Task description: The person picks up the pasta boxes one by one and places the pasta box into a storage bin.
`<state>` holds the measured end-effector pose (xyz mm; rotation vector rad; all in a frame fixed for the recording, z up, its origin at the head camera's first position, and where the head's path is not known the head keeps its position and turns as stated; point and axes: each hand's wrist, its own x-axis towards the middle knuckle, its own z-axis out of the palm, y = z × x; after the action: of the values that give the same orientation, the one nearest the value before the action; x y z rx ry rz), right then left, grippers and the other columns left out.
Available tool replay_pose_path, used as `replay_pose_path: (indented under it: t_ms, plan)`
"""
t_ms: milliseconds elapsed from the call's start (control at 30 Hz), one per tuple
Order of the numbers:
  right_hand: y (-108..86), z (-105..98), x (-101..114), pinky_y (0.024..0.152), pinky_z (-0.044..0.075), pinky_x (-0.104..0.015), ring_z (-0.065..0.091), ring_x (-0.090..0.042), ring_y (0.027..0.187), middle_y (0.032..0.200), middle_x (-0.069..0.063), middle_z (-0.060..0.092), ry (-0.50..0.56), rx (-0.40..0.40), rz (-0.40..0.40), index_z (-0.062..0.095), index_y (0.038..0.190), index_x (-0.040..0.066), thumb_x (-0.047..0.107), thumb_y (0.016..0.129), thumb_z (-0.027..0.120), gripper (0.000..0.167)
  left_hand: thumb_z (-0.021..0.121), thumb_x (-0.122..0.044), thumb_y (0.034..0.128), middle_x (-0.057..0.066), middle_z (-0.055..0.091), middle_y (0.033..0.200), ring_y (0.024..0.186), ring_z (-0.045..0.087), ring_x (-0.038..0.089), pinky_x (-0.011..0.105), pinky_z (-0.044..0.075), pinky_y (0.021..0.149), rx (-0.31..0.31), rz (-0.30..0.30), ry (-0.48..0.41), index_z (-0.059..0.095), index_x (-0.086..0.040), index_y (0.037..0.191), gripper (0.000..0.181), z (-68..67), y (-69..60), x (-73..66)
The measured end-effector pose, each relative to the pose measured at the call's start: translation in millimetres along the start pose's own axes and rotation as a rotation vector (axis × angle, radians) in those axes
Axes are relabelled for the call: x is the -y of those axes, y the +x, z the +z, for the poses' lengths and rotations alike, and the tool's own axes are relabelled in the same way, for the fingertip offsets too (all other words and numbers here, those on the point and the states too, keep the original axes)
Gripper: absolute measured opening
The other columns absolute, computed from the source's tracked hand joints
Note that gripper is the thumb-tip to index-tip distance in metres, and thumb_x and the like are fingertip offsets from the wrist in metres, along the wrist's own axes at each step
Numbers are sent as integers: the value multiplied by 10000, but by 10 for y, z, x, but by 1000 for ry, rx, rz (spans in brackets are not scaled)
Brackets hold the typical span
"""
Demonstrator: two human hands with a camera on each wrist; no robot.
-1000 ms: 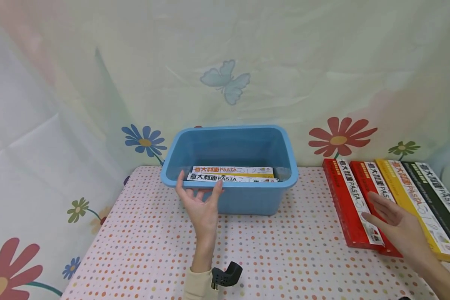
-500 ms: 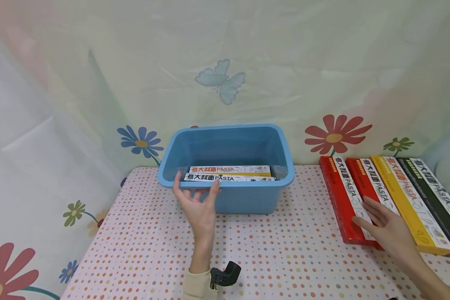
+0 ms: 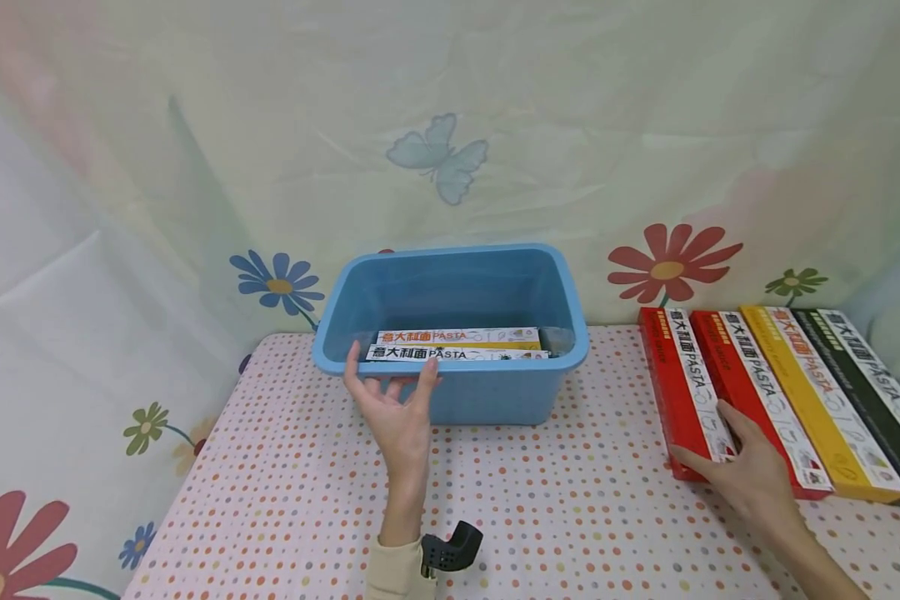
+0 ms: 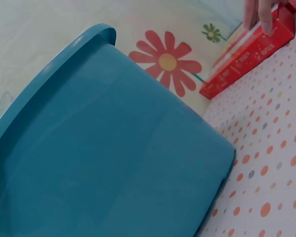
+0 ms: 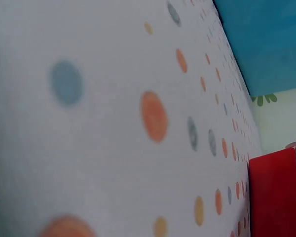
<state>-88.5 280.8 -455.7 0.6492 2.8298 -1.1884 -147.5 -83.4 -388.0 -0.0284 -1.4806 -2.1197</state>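
My left hand (image 3: pixel 400 417) holds the front rim of a blue plastic bin (image 3: pixel 487 396), fingertips over the edge near its left corner. Inside the bin lie pasta boxes, a white-and-black one (image 3: pixel 457 354) in front of a white-and-yellow one (image 3: pixel 461 336). At the right, my right hand (image 3: pixel 753 471) grips the near end of the leftmost red pasta box (image 3: pixel 671 379), thumb on its left side and fingers on its right. That red box (image 4: pixel 254 57) also shows beneath the fingers in the left wrist view. In the right wrist view, a fingertip touches the red box (image 5: pixel 276 192).
Beside the gripped box lie another red pasta box (image 3: pixel 750 375), a yellow one (image 3: pixel 813 396) and a black one (image 3: pixel 858 392), side by side. A dotted cloth (image 3: pixel 555 508) covers the table. A flowered curtain (image 3: pixel 285 167) hangs directly behind the bin.
My right hand has moved left and down from above the red boxes onto the near end of the leftmost one and taken hold of it. The left hand stays on the bin's rim.
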Motion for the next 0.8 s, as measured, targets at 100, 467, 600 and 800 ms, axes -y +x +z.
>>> replay_pose_path:
  t_ms: [100, 467, 600, 800]
  plan:
    - [-16, 4, 1, 931, 496, -688, 248, -583, 1303, 1562, -409, 205, 1, 14, -17, 85, 1635, -43, 306, 930, 787, 1054, 807, 32, 878, 228, 475, 1373, 1003, 678, 317, 424, 665, 814, -6, -2, 6, 191, -152, 1631, 990, -5, -4, 1]
    - [-128, 77, -13, 1086, 402, -718, 214, -558, 1372, 1609, -391, 138, 109, 68, 100, -14, 1663, 59, 555, 935, 734, 1156, 801, 45, 876, 251, 477, 1370, 1010, 684, 313, 411, 666, 817, -6, -2, -13, 192, -155, 1629, 989, -25, 4, 7]
    - [-133, 121, -11, 1136, 344, -737, 198, -547, 1403, 1626, -377, 120, 119, 55, 118, -34, 1669, 79, 551, 907, 772, 1205, 794, 50, 880, 258, 469, 1378, 1029, 684, 314, 403, 663, 826, 1, -2, -19, 190, -153, 1628, 983, -27, 0, 3]
    - [-158, 153, -31, 1068, 410, -690, 222, -546, 1379, 1589, -392, 167, 114, 10, 113, -12, 1671, 92, 438, 909, 803, 1168, 801, 44, 878, 235, 483, 1362, 1020, 683, 318, 409, 665, 818, 6, -5, -23, 197, -159, 1626, 983, -9, -19, -7]
